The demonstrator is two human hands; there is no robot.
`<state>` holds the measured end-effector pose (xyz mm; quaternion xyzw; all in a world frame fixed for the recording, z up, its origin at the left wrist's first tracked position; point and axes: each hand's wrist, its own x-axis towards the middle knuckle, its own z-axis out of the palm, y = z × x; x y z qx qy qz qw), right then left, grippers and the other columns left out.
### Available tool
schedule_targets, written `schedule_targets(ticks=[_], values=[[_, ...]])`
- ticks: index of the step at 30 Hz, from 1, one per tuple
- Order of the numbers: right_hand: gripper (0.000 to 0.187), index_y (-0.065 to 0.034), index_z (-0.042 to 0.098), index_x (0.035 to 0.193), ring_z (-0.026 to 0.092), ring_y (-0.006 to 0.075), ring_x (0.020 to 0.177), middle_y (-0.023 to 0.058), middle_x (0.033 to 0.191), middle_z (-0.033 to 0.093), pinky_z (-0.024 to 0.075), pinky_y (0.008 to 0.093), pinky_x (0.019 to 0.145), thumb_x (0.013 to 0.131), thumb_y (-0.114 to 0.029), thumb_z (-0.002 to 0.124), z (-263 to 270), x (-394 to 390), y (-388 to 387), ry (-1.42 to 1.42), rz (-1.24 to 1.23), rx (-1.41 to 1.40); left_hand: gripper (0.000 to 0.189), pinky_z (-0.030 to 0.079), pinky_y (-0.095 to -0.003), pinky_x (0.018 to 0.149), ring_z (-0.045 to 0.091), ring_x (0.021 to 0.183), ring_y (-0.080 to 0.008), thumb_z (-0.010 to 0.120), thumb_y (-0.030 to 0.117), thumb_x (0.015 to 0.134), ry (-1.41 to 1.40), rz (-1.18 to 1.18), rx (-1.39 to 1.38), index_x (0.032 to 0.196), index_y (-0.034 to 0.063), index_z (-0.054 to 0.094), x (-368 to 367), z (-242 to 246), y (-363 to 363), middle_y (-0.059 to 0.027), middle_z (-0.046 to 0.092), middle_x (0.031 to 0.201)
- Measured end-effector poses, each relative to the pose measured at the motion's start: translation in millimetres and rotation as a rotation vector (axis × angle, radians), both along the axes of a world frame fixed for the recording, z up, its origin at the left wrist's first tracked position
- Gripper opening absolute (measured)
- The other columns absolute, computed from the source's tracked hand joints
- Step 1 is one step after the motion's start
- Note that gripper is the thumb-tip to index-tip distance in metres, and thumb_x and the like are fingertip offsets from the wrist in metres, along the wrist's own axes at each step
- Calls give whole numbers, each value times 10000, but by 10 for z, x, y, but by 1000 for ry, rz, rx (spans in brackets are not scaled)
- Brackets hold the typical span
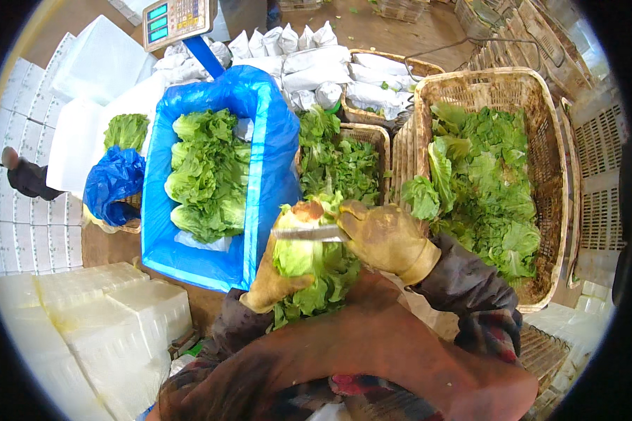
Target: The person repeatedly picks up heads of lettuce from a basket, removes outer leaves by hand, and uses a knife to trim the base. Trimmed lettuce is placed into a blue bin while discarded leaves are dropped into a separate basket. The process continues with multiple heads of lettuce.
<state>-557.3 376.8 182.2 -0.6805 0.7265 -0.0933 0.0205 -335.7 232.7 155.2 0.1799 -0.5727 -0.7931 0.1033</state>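
Note:
My left hand (279,279), in a yellowish work glove, holds a head of lettuce (297,255) from its left side, with the brownish cut stem end pointing away from me. My right hand (387,237), gloved too, is closed around a knife (313,233) whose handle is hidden in the fist. The blade lies across the lettuce just below its stem end. To the left stands a crate lined with blue plastic film (255,194), with several lettuce heads (203,179) lying in a row in it. On the right, a plastic crate (555,173) holds loose lettuce leaves (497,194).
A smaller crate (384,152) with leaves stands ahead, near white wrapped packs (316,63). A scale display (176,23) rises at the upper left. White foam boxes (121,310) are stacked on the left. Another person's hand (10,158) shows at the far left.

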Motion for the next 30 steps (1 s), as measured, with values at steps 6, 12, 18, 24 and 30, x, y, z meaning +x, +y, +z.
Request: schedule_targets(ticks=[6, 12, 18, 24, 30], values=[[458, -62, 574, 1314, 687, 262, 1012, 190, 1280, 622, 584, 369, 799, 1012, -405, 596, -275, -137, 28, -410, -613, 251, 1121, 255, -395, 1215, 292, 1481, -255, 783, 422, 868, 90, -1, -28, 1617, 35, 44, 119, -211, 31, -117, 303, 1600], [710, -56, 547, 1406, 619, 130, 912, 60, 1148, 658, 515, 290, 770, 878, -476, 766, -828, 110, 301, -1630, -426, -56, 528, 430, -376, 1090, 512, 1303, -218, 615, 296, 1029, -483, -297, 187, 1467, 46, 459, -498, -448, -413, -112, 528, 1426], [609, -92, 579, 1364, 516, 64, 681, -13, 975, 587, 435, 229, 547, 874, -361, 819, -1307, 138, 448, -1731, -777, 73, 538, 536, -385, 952, 590, 1199, -244, 607, 348, 1031, -701, -164, -55, 1457, 48, 471, -887, -594, -631, -150, 599, 1351], [674, -76, 592, 1349, 641, 181, 1000, 111, 1206, 668, 541, 360, 842, 856, -489, 793, -1307, -201, 579, -1444, -918, -154, 691, 458, -357, 1089, 553, 1276, -215, 488, 553, 1035, -159, -199, 437, 1498, 45, 425, -780, -1175, 30, -133, 529, 1443], [438, -21, 603, 1358, 589, 121, 964, 52, 1129, 673, 492, 306, 836, 977, -219, 693, -1275, -644, 394, -1697, -290, -50, 365, 496, -343, 925, 588, 1020, -141, 619, 348, 1016, -25, -274, -151, 1230, 53, 595, -1096, -1222, -59, -50, 631, 1128]])
